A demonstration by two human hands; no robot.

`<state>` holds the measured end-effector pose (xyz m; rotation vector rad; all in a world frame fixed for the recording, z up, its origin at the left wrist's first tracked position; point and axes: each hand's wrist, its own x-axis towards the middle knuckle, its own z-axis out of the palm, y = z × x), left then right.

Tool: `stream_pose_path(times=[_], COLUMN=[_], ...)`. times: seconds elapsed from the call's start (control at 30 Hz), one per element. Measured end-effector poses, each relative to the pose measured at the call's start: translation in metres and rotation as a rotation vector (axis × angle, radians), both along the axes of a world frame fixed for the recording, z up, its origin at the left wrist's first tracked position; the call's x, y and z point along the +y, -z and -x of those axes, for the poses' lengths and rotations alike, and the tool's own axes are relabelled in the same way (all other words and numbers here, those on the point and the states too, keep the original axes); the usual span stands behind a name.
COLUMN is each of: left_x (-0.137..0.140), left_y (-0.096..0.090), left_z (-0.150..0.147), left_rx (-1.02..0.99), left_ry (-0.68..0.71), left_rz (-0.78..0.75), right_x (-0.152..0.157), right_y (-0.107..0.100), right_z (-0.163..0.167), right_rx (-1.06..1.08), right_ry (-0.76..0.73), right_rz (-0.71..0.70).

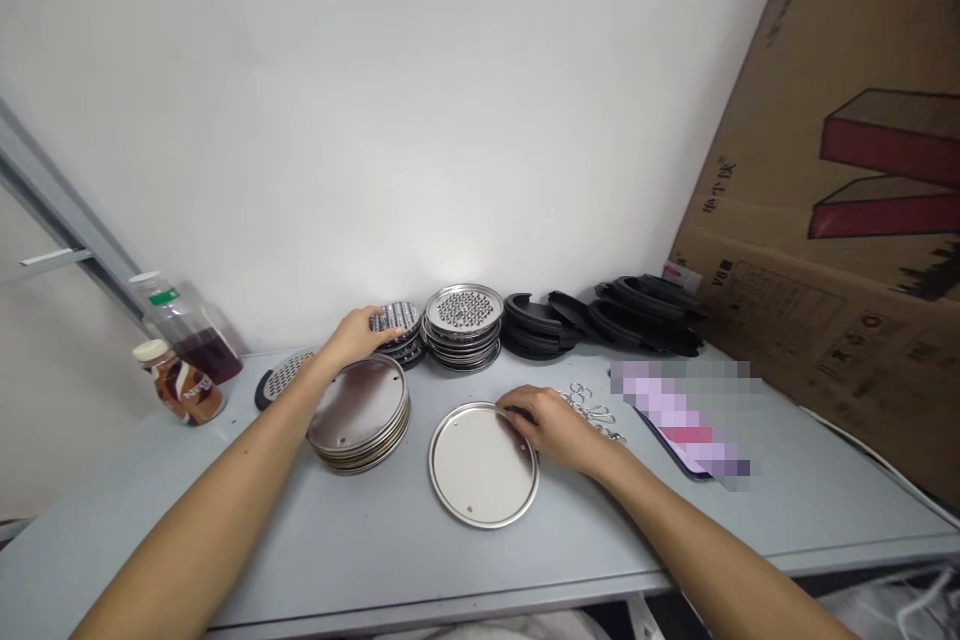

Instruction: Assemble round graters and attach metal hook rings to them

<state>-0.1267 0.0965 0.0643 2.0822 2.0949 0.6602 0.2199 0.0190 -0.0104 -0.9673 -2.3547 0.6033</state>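
Right fingers (520, 402) on disc (484, 468) rim, tabletop (360, 545) between disc and front edge (450, 600)

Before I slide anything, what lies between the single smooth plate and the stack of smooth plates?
Bare tabletop separates the single plate from the stack of plates, as the head view shows.

disc (484, 465): silver | curved pieces (538, 330): black | carton (780, 135): brown, red-printed
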Motion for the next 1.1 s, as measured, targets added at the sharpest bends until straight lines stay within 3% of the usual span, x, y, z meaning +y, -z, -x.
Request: stream_pose_path(times=[0.17,0.3,0.47,0.53,0.63,0.73,0.8,0.9,1.1], left_x=[0.005,-0.001,-0.044,-0.071,-0.109,-0.132,-0.137,-0.139,-0.139], left_y=[0.0,-0.011,-0.038,-0.038,-0.017,0.02,0.042,0.063,0.071], left_z=[-0.001,0.0,-0.018,-0.039,-0.079,-0.111,-0.122,-0.125,-0.123], left_rx=[-0.042,-0.083,-0.163,-0.205,-0.257,-0.288,-0.292,-0.261,-0.229], left_ry=[-0.034,-0.045,-0.02,0.032,0.295,0.432,0.462,0.505,0.574], left_rz=[0.002,-0.03,-0.139,-0.175,-0.194,-0.091,-0.039,-0.022,-0.014], right_x=[0.001,0.001,0.002,0.004,0.008,0.011,0.01,0.004,-0.001], right_y=[0.002,0.002,0.003,0.004,0.003,-0.001,-0.006,-0.011,-0.014], right_z=[-0.001,-0.001,-0.001,-0.001,-0.004,-0.009,-0.011,-0.013,-0.017], right_rx=[-0.002,-0.009,0.02,0.096,0.341,0.563,0.541,0.391,0.248], right_ry=[0.02,0.018,0.044,0.098,0.198,0.187,0.121,-0.008,-0.179], right_rz=[0.01,0.004,0.042,0.075,0.197,0.392,0.479,0.491,0.389])
